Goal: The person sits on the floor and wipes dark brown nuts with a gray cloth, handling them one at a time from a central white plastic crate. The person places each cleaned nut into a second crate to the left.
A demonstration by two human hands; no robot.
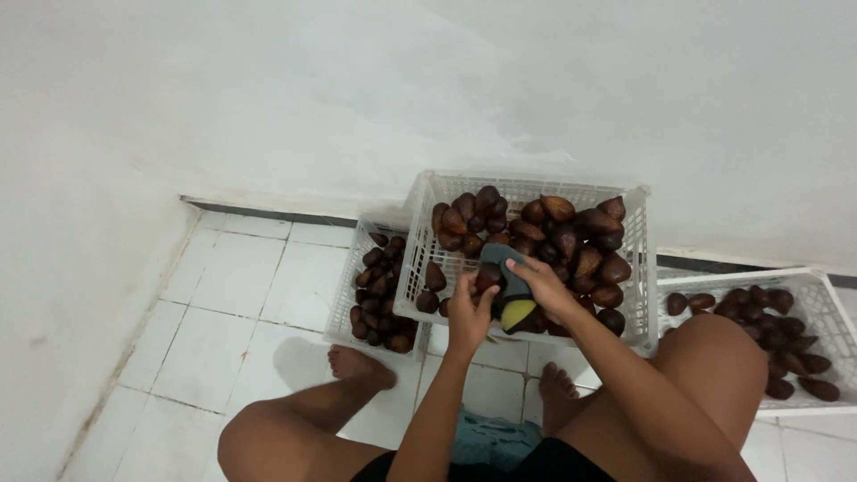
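Three white crates [638, 223] hold brown fruits; left hand [469, 312] fingers grip one fruit [487, 277], right hand [544, 286] a sponge [513, 290].

Light is soft and even, a bit dim, no glare. White wall [357, 89] above the middle crate [527, 192] looks hazy and washed out. Faint shadow on the floor tiles [295, 361] left of the crate, beside the foot. Wide-angle bending at frame edges; dark fruit [571, 236] lacks detail.

Bare arms, legs; black shorts [536, 464].
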